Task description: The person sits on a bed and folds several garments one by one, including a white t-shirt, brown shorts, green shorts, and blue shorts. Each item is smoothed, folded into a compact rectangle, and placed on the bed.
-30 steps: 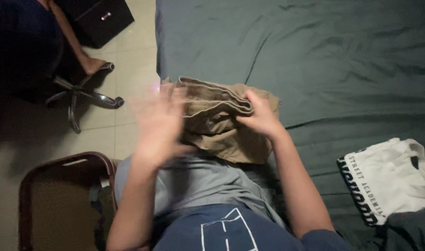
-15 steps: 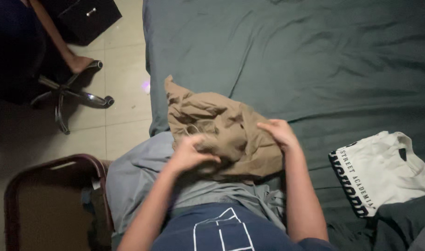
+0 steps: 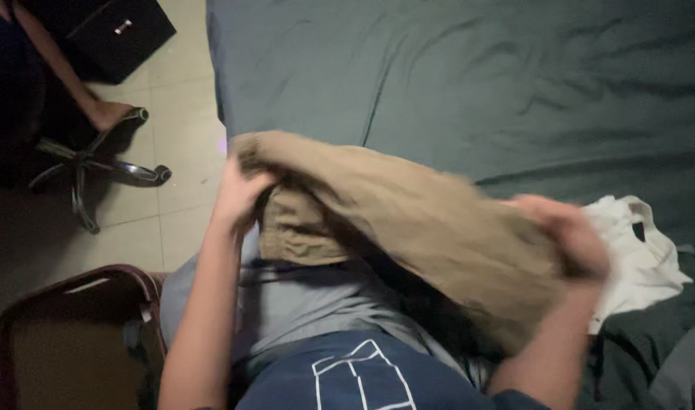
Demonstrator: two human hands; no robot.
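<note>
The left hand (image 3: 237, 193) and right hand (image 3: 568, 235), both clamped on a crumpled tan cotton garment (image 3: 416, 220), stretch it out above the dark green bed sheet (image 3: 477, 76); spreading seems under way; laying it flat needs an even, taut grip.

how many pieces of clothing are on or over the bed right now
4: tan garment stretched between both hands, grey garment beneath it, white shirt at right, dark garment bottom right. More may be hidden.
</note>
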